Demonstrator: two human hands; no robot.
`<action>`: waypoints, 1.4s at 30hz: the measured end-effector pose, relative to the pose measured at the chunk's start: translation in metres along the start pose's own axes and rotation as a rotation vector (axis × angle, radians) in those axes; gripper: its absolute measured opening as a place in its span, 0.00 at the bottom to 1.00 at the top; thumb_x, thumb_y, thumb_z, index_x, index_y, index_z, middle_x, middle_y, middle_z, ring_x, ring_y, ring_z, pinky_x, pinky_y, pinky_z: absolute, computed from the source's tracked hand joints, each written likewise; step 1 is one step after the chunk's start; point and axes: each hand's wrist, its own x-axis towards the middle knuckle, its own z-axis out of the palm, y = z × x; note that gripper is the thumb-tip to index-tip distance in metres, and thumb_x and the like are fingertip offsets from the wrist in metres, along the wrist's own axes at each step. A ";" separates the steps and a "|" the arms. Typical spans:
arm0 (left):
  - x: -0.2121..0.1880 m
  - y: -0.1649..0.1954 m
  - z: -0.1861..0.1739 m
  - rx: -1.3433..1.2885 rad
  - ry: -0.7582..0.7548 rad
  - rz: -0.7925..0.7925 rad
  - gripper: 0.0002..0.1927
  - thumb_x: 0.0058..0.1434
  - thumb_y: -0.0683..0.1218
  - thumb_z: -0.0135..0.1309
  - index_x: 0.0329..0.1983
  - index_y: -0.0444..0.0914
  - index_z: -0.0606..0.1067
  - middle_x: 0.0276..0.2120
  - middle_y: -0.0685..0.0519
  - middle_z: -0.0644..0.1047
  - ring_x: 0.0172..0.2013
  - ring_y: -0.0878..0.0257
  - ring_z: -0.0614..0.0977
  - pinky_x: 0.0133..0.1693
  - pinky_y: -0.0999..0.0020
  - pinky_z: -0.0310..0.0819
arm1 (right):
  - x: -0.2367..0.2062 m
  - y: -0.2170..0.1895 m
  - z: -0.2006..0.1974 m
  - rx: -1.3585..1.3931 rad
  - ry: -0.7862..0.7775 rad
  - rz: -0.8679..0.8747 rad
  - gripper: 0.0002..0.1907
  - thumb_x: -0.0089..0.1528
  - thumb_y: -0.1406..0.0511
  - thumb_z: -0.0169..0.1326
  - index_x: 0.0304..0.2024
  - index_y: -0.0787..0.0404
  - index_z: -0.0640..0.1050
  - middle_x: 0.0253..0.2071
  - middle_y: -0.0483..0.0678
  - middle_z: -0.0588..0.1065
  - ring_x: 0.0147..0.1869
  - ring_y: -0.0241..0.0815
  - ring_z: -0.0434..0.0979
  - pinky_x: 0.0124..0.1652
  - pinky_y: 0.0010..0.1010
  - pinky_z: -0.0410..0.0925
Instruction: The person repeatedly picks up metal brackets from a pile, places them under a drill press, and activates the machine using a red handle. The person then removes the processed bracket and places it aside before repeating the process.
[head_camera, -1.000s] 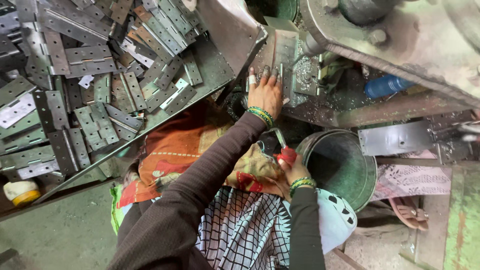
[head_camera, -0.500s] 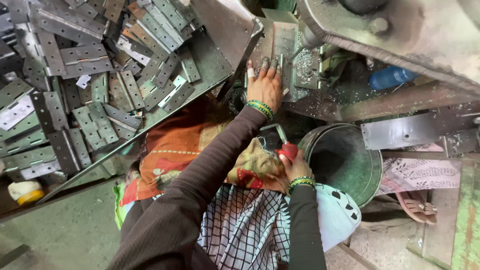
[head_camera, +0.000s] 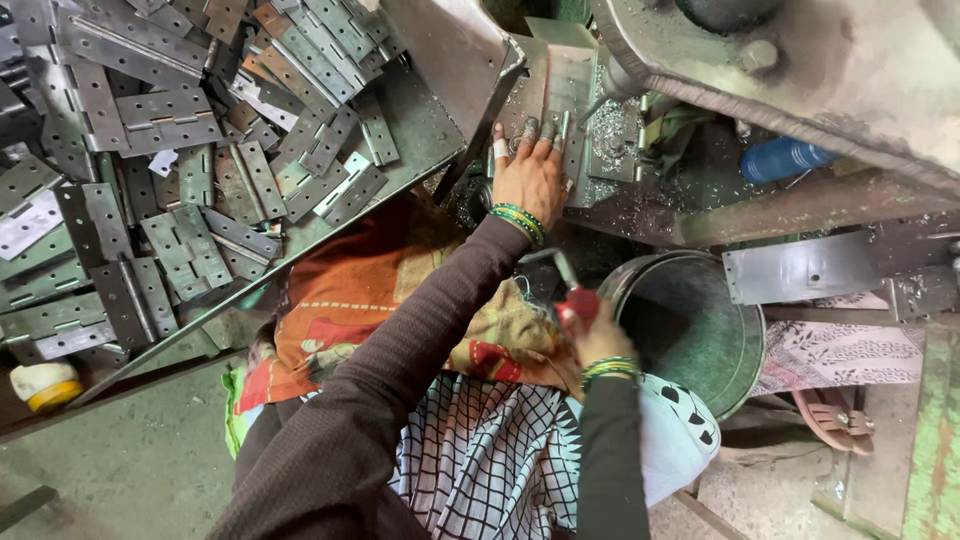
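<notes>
We find the left hand (head_camera: 528, 172) laid flat, fingers spread and unclenched, pressing a grey flat steel hinge plate (head_camera: 562, 100) against the bed of the heavy grey press machine (head_camera: 800, 70); the plate sits on the machine bed just under the ram, amid bright metal shavings (head_camera: 612, 125). We find the right hand (head_camera: 598, 335) closed around a red-handled lever (head_camera: 577, 298), low and near the body, just beside the rim of the dark green round metal bucket (head_camera: 700, 330). A sloping tray piled with grey steel hinge leaves (head_camera: 180, 150) lies to the left, well apart from the pressing hand. We judge the step in hand to be seating one plate for a stroke of the machine. To do it well, we advise that the plate be pushed fully against its stop and held flat, so that it does not tilt on the shavings beneath it. We judge the fingertips (head_camera: 529, 129) to be close to the tooling; they ought to bear on the plate's near edge only, clear of the ram's path, before the lever is worked. One finger bears a white wrap. We cannot tell from this view whether the plate is square to the stop.
</notes>
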 end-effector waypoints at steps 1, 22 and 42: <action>0.000 -0.001 0.000 -0.010 0.069 0.026 0.32 0.56 0.51 0.59 0.63 0.35 0.70 0.57 0.47 0.74 0.64 0.46 0.70 0.66 0.30 0.42 | 0.001 0.005 0.018 0.067 0.003 -0.025 0.38 0.62 0.37 0.48 0.61 0.56 0.64 0.45 0.68 0.78 0.50 0.72 0.78 0.49 0.59 0.69; 0.015 -0.008 0.022 -0.028 0.238 0.049 0.20 0.63 0.43 0.48 0.57 0.36 0.75 0.50 0.49 0.77 0.56 0.49 0.75 0.67 0.36 0.47 | -0.009 -0.002 0.003 0.035 0.104 -0.044 0.40 0.60 0.38 0.48 0.65 0.51 0.63 0.47 0.65 0.78 0.49 0.73 0.77 0.46 0.61 0.69; 0.018 -0.005 0.027 0.155 0.153 0.041 0.21 0.67 0.46 0.44 0.60 0.38 0.73 0.59 0.46 0.75 0.62 0.50 0.73 0.67 0.42 0.53 | 0.026 0.025 0.037 0.074 -0.039 -0.071 0.43 0.60 0.35 0.50 0.64 0.56 0.62 0.45 0.69 0.78 0.50 0.75 0.77 0.48 0.60 0.70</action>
